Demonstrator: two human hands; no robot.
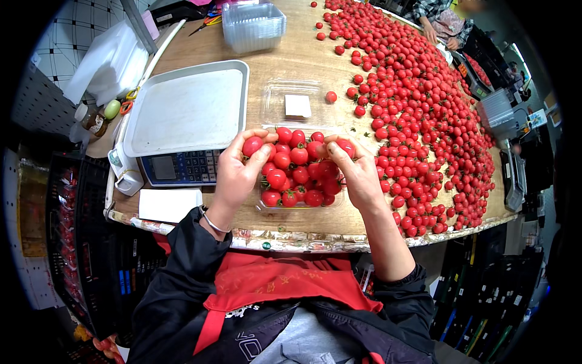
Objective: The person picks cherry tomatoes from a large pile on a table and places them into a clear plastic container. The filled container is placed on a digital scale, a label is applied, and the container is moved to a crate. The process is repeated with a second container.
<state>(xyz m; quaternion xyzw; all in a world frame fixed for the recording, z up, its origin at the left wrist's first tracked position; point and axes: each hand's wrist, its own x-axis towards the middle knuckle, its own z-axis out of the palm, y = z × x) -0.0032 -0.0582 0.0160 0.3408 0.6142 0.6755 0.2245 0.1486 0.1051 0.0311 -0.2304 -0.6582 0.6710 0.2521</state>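
Observation:
A clear plastic clamshell box (300,207) lies on the wooden table before me, its lid (273,98) folded back with a white square on it. Cherry tomatoes (298,156), some with green stems, fill its base. My left hand (241,166) is at the box's left side, thumb and fingers round one cherry tomato (252,146). At the upper right of the box, my right hand (357,170) holds another cherry tomato (345,148) between thumb and fingers. The undersides of both tomatoes are hidden.
Left of the box stands a digital scale (179,167) with a grey tray (191,107). Stacked clear boxes (253,27) and scissors (211,20) are at the back. A large heap of cherry tomatoes (423,104) covers the right side. Another person's hands (429,32) are at the far right.

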